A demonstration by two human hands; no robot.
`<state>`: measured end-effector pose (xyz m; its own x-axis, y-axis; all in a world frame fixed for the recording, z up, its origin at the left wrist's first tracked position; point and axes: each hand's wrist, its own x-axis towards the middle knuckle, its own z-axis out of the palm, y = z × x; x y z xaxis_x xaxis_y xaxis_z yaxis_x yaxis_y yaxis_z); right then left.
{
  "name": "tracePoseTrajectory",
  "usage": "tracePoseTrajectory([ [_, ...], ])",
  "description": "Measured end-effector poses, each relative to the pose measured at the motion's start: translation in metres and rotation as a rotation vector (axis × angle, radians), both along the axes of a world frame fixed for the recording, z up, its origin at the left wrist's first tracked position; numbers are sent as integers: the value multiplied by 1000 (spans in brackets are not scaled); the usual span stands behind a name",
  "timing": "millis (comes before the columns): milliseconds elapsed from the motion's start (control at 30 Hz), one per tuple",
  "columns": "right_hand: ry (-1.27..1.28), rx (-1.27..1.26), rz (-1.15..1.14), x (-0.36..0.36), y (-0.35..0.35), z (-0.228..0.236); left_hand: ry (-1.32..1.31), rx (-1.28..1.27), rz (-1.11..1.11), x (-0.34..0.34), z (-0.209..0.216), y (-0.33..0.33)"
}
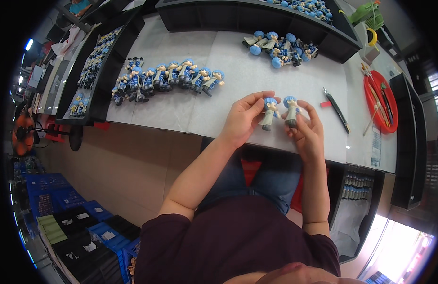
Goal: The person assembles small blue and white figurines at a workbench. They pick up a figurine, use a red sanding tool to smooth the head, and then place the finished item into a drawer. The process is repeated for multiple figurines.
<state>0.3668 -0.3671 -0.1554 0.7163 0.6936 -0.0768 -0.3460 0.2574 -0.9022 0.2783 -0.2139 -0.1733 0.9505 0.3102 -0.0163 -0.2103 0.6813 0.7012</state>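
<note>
My left hand (pixel 246 116) is closed on a small figurine (pixel 269 113) with blue hair and a pale cape, held upright by its head and side. Close beside it, a matching figurine (pixel 291 111) stands upright in the fingers of my right hand (pixel 309 130). Both are held just above the near edge of the white-covered table (pixel 238 113), a small gap between them. To the left, several similar figurines (pixel 174 73) stand or lean in a row. A loose pile of more figurines (pixel 280 47) lies at the back, many on their sides.
A black tray (pixel 257 16) of figurines spans the back; another black tray (pixel 112 59) stands at left. Right of my hands are a black craft knife (pixel 337 111) and a red oval dish (pixel 381 102) with brushes. An open black box (pixel 354 203) with figurines sits below the table at right.
</note>
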Motion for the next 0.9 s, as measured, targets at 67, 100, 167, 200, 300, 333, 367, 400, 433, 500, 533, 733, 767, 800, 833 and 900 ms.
tracePoseTrajectory([
  [67, -186, -171, -70, 10, 4, 7, 6, -8, 25, -1, 0, 1],
  [100, -333, -246, -132, 15, 8, 12, 10, -12, 37, -1, 1, 2],
  [167, -629, -395, -188, 30, 17, 14, -7, -29, 38, -1, 1, 2],
  [200, -777, -470, -219, 37, 21, 15, -16, -38, 36, 0, 1, 2],
  [300, -890, -682, -149, 45, 30, 20, -25, -48, 35, -1, 2, 2],
  [333, -924, -756, -105, 46, 31, 20, -27, -51, 33, -2, 2, 2],
  [367, -929, -814, -76, 43, 31, 27, -28, -55, 31, -2, 1, 2],
  [400, -1147, -795, -163, 42, 28, 27, -30, -58, 28, -1, 1, 1],
  [433, -1363, -766, -249, 42, 24, 25, -32, -54, 29, -2, 1, 1],
  [500, -1409, -697, -282, 33, 16, 26, -38, -46, 29, -2, -1, 2],
  [533, -1241, -666, -229, 23, 11, 32, -41, -41, 27, -1, -1, 2],
  [733, -941, -404, -100, -36, 10, 28, -48, -25, 27, -4, 0, 1],
  [767, -910, -337, -156, -36, 11, 15, -41, -12, 18, -2, -1, 1],
  [800, -900, -302, -181, -35, 11, 6, -35, 2, 10, -1, -1, 1],
  [833, -887, -259, -203, -34, 12, -1, -17, 34, 19, -1, 0, 0],
  [900, -868, -204, -241, -33, 13, -8, 17, 99, 35, -2, 4, -3],
])
